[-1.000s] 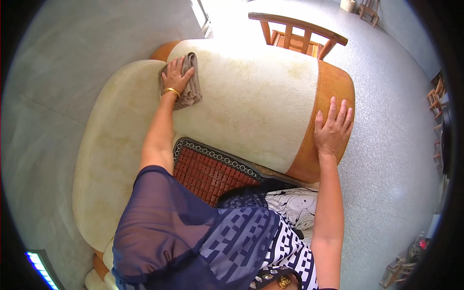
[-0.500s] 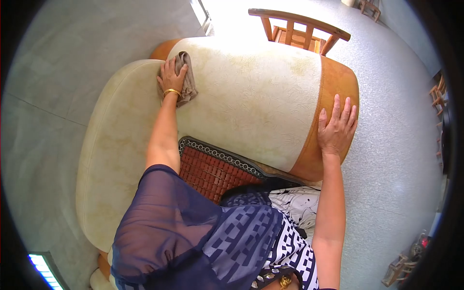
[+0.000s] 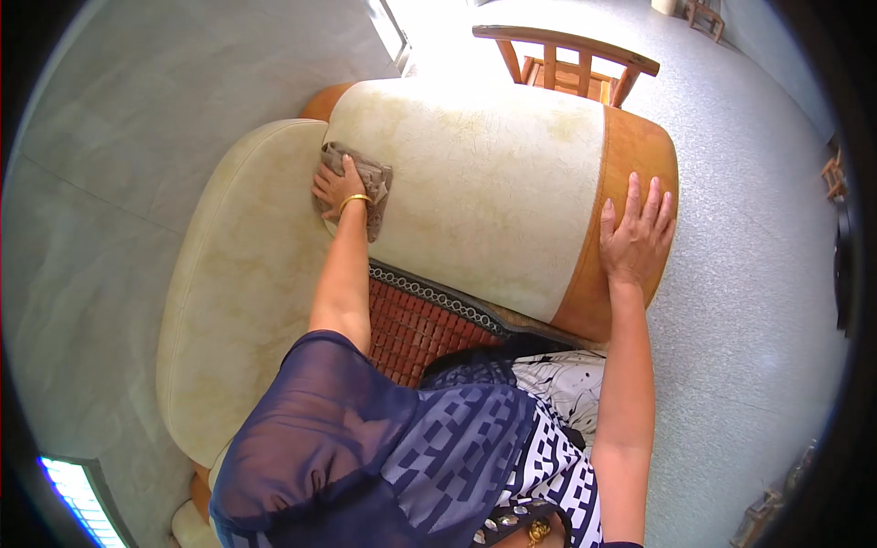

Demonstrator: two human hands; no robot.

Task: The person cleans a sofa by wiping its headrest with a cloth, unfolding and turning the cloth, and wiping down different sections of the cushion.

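My left hand (image 3: 337, 189) presses a crumpled brown cloth (image 3: 378, 175) against the sofa's cream armrest (image 3: 475, 183), close to where it meets the backrest (image 3: 247, 247). The cloth bunches out past the fingers on the right and below. My right hand (image 3: 637, 233) lies flat on the orange end panel (image 3: 585, 297) of the armrest, fingers spread, holding nothing. Between my arms, the seat carries a reddish-brown tile mat (image 3: 420, 324) with a dark patterned border, partly covered by my clothing.
A wooden chair (image 3: 566, 59) stands just beyond the armrest. Speckled grey floor (image 3: 740, 274) runs along the right, and a grey wall (image 3: 100, 192) rises behind the backrest. Small wooden stools (image 3: 705, 20) sit at the far top right.
My left hand has slid the cloth toward me and to the right along the armrest. My right hand stays on the orange panel. The view has shifted slightly.
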